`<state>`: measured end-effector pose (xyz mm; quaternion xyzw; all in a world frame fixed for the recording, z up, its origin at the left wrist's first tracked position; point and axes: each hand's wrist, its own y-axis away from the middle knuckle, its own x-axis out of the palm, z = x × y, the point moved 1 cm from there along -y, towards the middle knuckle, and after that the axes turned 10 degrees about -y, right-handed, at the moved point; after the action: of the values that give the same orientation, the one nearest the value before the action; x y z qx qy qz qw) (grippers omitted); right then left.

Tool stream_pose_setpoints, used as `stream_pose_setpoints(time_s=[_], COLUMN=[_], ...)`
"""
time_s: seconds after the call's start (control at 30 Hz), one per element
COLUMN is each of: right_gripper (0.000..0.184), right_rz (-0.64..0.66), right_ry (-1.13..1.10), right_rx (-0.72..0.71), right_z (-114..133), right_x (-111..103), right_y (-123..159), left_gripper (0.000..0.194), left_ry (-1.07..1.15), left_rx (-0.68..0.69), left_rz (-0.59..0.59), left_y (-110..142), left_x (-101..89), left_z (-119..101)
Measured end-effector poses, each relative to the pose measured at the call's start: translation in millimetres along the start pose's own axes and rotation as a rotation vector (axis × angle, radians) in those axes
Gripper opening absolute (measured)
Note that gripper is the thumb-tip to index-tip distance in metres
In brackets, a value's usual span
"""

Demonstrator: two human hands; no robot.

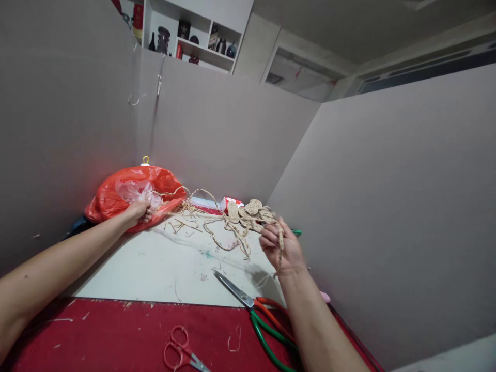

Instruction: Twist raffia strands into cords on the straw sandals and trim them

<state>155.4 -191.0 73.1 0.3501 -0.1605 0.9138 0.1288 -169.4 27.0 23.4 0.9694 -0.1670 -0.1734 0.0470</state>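
My left hand reaches to the mouth of a red plastic bag at the back left, its fingers curled closed by the crumpled clear plastic inside. Exactly what they grip is hidden. A braided straw cord runs out of the bag to the right. My right hand is closed on a braided straw cord, whose end hangs down over the palm. Just behind it lies a pile of flat, coiled straw pieces. More loose braid curls on the white board.
Large scissors with orange and green handles lie partly under my right forearm. Small pink-handled scissors rest on the red cloth. A red and white box stands behind. Grey panels close in the back and sides.
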Motion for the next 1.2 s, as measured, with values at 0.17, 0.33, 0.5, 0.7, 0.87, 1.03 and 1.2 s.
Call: stream_pose_setpoints(time_s=[0.17, 0.33, 0.5, 0.7, 0.87, 1.03, 1.2], right_gripper=[0.03, 0.025, 0.032, 0.038, 0.039, 0.032, 0.026], right_rz=[-0.083, -0.184, -0.119, -0.066, -0.154, -0.246, -0.263], right_ry=[-0.074, -0.016, 0.112, 0.184, 0.131, 0.08, 0.081], right_rx=[-0.047, -0.02, 0.038, 0.059, -0.01, -0.056, -0.068], right_z=[3.6, -25.3, -60.6, -83.2, -75.2, -68.0, -68.0], right_x=[-3.2, 15.0, 39.1, 57.9, 53.5, 43.4, 38.9], right_y=[5.4, 17.3, 26.9, 29.2, 21.6, 8.1, -1.5], left_gripper=[0.046, 0.048, 0.045, 0.038, 0.037, 0.035, 0.035], left_ry=[-0.23, -0.435, -0.155, 0.083, 0.237, 0.238, 0.219], left_rx=[-0.05, 0.241, 0.353, 0.215, 0.025, -0.067, -0.063], left_rz=[0.014, 0.019, 0.342, 0.795, 0.865, 0.95, 0.927], left_y=[21.0, 52.4, 97.8, 144.7, 149.7, 156.9, 161.1], left_x=[2.3, 10.6, 65.2, 115.0, 119.5, 122.7, 120.3], left_z=[-7.7, -39.2, -57.3, -36.8, -6.0, 11.8, 9.2])
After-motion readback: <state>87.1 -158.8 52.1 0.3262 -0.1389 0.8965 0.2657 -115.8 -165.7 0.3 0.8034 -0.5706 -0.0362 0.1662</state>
